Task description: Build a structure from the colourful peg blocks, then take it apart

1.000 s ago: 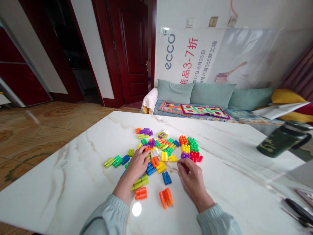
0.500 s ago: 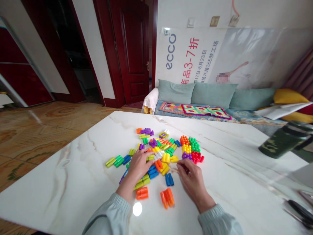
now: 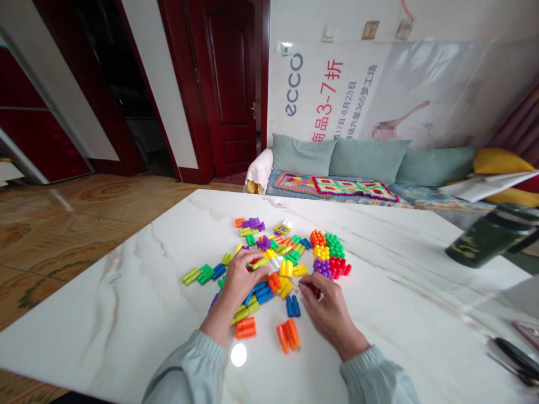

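My left hand [image 3: 239,280] is over the pile of plastic building blocks, its thumb and fingers closed around a lime-green block [image 3: 260,264]. Part of that block is hidden by the fingers. White blocks [image 3: 275,264] and an orange block [image 3: 274,281] lie right beside the thumb. My right hand [image 3: 328,306] rests at the pile's right side with its fingers curled together, and no block shows in them. Its fingertips are near yellow blocks [image 3: 285,287] and a blue block [image 3: 293,306]. Two orange blocks [image 3: 288,335] stand apart toward the front.
Sorted clusters of knobbed pieces, including green [image 3: 334,246] and red [image 3: 338,268], sit behind my right hand. A camouflage cup [image 3: 484,238] stands on the marble-patterned table [image 3: 400,314] at right, with a black-handled tool [image 3: 514,356] near the right edge. A sofa [image 3: 295,182] is beyond.
My left hand has closed on the lime-green block and raised it slightly. My right hand has shifted a little to the left, its fingers still curled.
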A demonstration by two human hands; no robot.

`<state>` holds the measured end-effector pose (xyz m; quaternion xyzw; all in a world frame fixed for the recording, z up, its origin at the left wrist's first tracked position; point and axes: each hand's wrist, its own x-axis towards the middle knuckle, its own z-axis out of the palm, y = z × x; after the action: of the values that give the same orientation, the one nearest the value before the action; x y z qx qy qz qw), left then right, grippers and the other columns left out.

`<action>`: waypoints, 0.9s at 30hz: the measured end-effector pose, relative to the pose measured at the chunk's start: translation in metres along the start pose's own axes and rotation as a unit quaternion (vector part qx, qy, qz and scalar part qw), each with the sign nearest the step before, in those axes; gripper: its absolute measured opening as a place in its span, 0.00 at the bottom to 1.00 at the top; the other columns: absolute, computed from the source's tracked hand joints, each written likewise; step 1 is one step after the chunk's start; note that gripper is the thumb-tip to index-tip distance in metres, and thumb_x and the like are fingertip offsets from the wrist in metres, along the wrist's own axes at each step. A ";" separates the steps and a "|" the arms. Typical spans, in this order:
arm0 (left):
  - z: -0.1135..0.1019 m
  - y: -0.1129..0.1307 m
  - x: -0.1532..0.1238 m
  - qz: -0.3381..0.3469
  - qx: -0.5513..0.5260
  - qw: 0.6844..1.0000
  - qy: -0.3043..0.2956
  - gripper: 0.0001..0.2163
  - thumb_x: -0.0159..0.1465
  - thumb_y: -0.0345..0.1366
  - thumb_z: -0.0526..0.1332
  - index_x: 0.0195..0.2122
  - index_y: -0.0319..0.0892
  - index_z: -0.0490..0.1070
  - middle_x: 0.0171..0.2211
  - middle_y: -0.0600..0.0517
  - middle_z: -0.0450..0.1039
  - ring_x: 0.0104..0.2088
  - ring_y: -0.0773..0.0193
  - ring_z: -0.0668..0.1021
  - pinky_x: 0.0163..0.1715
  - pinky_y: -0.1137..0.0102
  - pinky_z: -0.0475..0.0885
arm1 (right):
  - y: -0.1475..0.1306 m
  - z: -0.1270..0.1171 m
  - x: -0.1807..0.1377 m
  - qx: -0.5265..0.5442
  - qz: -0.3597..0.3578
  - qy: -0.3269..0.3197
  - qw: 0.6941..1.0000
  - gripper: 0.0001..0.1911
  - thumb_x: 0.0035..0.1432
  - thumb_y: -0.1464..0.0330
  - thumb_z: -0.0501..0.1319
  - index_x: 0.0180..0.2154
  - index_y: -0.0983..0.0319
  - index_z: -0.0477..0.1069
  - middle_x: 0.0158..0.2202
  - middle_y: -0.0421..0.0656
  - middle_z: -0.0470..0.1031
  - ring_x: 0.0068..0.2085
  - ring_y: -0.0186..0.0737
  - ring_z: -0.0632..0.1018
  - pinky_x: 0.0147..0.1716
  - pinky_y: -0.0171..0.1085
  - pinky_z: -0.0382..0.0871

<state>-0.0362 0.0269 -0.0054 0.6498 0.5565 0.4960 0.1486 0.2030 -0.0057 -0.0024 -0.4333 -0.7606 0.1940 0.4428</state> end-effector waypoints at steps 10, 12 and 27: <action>-0.004 0.008 -0.001 -0.020 -0.067 0.997 0.030 0.06 0.61 0.33 0.61 0.36 0.42 0.78 0.40 0.47 0.75 0.42 0.59 0.79 0.34 0.71 0.79 | -0.011 -0.003 -0.001 0.023 0.015 -0.072 0.997 0.08 0.63 0.68 0.58 0.33 0.61 0.74 0.28 0.40 0.73 0.28 0.34 0.71 0.28 0.33 0.62; -0.005 0.009 -0.001 -0.024 -0.073 0.997 0.029 0.07 0.61 0.32 0.60 0.37 0.42 0.78 0.41 0.47 0.76 0.41 0.60 0.80 0.34 0.71 0.79 | -0.011 -0.003 -0.001 0.021 0.017 -0.083 0.996 0.08 0.62 0.68 0.58 0.33 0.61 0.75 0.28 0.39 0.72 0.28 0.34 0.71 0.28 0.33 0.62; -0.004 0.010 -0.004 -0.031 -0.098 0.995 -0.003 0.11 0.58 0.31 0.62 0.42 0.42 0.74 0.42 0.48 0.78 0.40 0.62 0.80 0.38 0.70 0.79 | -0.013 0.002 -0.001 0.025 0.026 -0.110 0.993 0.06 0.60 0.70 0.59 0.33 0.61 0.75 0.27 0.38 0.72 0.28 0.33 0.71 0.28 0.33 0.62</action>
<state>-0.0330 0.0186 0.0016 0.6160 0.5250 0.5411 0.2283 0.1955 -0.0135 0.0045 -0.4174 -0.7881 0.2713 0.3620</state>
